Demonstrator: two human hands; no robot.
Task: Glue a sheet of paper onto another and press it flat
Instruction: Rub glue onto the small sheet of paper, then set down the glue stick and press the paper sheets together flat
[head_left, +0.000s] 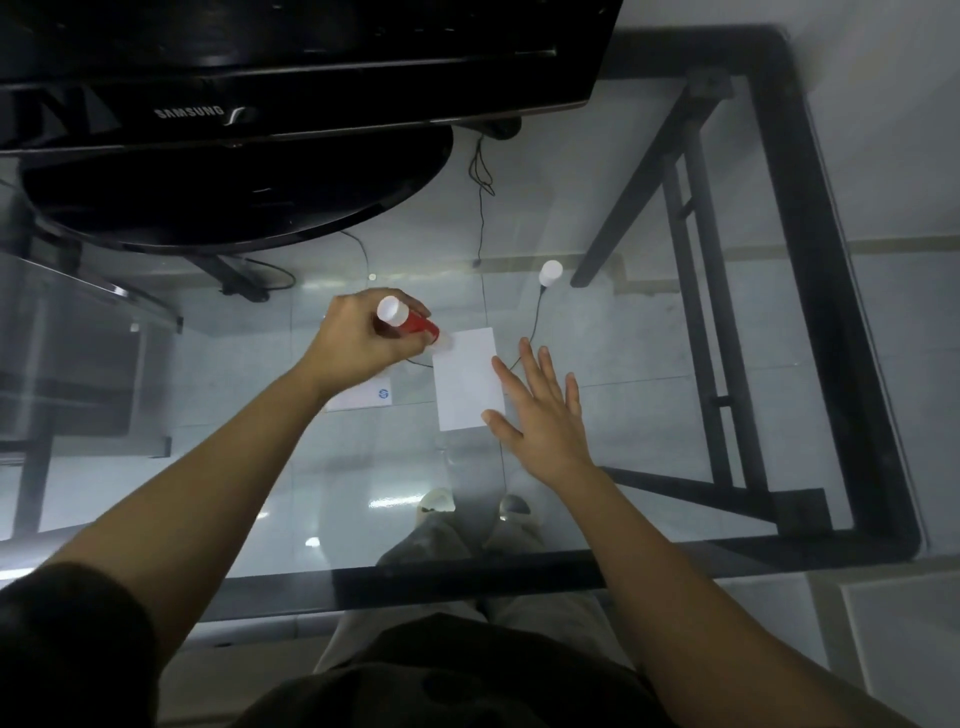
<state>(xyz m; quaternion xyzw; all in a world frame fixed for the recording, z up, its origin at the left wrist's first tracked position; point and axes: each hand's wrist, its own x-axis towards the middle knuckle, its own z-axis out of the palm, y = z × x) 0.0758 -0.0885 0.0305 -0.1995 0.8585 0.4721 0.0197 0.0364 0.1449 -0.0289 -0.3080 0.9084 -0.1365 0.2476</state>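
Observation:
A white sheet of paper (466, 378) lies on the glass table. My left hand (358, 340) grips a red glue stick (413, 321) with a white end, tilted, its tip touching the sheet's upper left corner. My right hand (540, 410) lies flat with fingers spread, its thumb and forefinger resting on the sheet's right edge. A second white sheet with a blue logo (370, 397) lies to the left, partly hidden under my left wrist. The white cap (550, 273) of the glue stick stands upright on the glass beyond the sheet.
A black monitor (291, 67) on a round stand (234, 197) fills the far left. The glass tabletop has a black frame (810, 234) along the right and near edges. Thin cables (481, 208) run beneath the glass. My legs and shoes show through it.

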